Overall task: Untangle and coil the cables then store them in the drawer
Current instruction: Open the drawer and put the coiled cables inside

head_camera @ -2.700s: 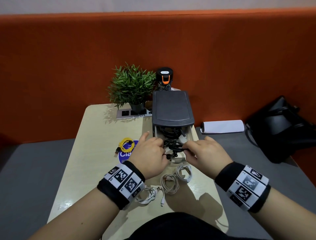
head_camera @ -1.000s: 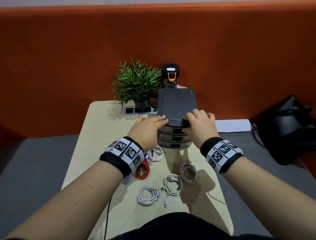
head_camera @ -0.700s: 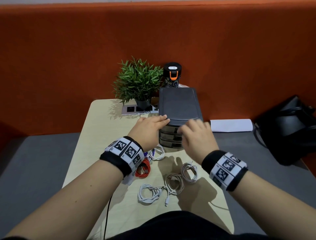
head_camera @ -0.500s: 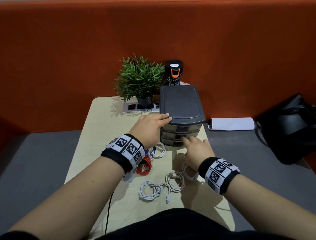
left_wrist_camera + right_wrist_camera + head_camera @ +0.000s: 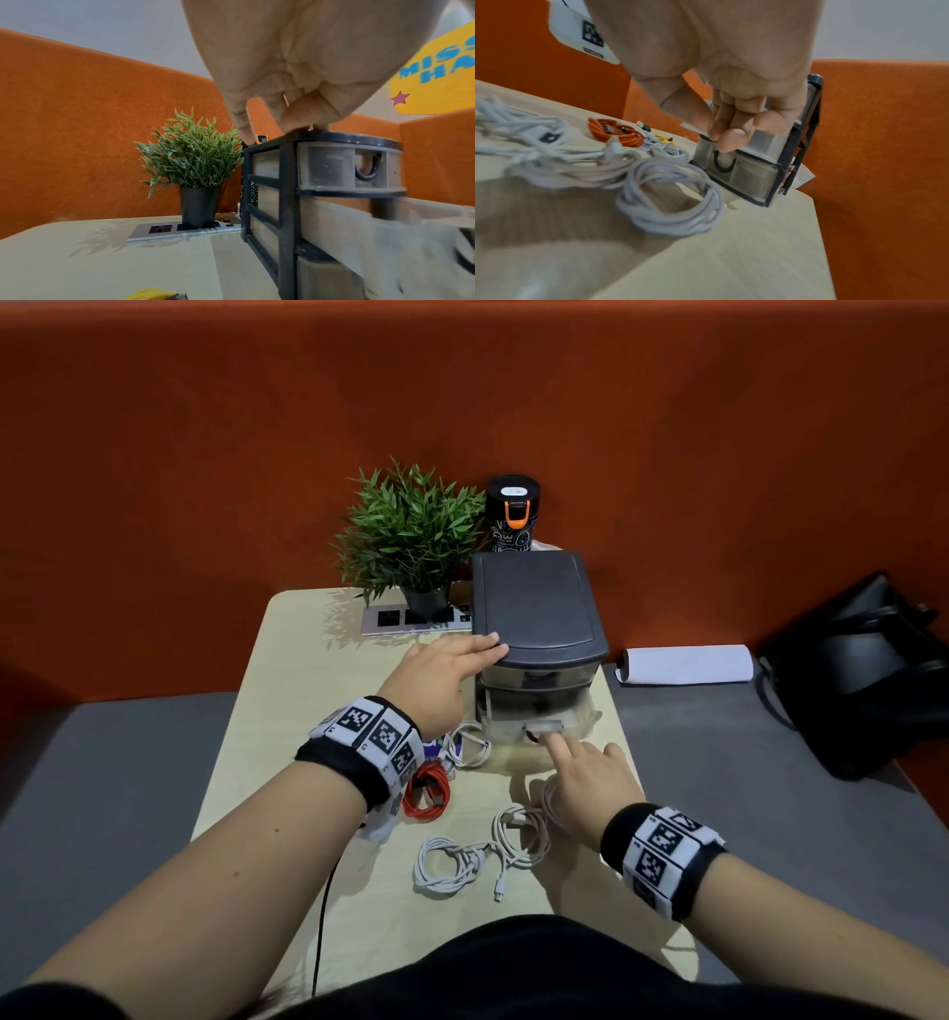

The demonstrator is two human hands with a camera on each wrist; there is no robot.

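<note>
A dark grey drawer unit (image 5: 534, 603) with three clear drawers stands at the back of the pale table (image 5: 287, 711). My left hand (image 5: 441, 675) lies flat on the near left edge of its lid, fingers straight. My right hand (image 5: 585, 773) hooks curled fingers (image 5: 731, 130) under the handle of the middle drawer (image 5: 536, 711), which stands partly pulled out. The top drawer (image 5: 347, 168) is closed. Loose on the table lie tangled white cables (image 5: 477, 855), a white coil (image 5: 670, 194), an orange coil (image 5: 426, 796) and a yellow cable (image 5: 663, 139).
A potted plant (image 5: 411, 541), a black bottle (image 5: 513, 513) and a socket strip (image 5: 416, 618) stand behind and left of the unit. A white roll (image 5: 685, 664) and a black bag (image 5: 862, 670) lie on the grey surface to the right. A thin black cord (image 5: 323, 916) hangs over the table's front edge.
My right hand came down from the lid to the middle drawer's handle and drew that drawer partly out. The left hand stayed on the lid. Before that, the top drawer was closed.
</note>
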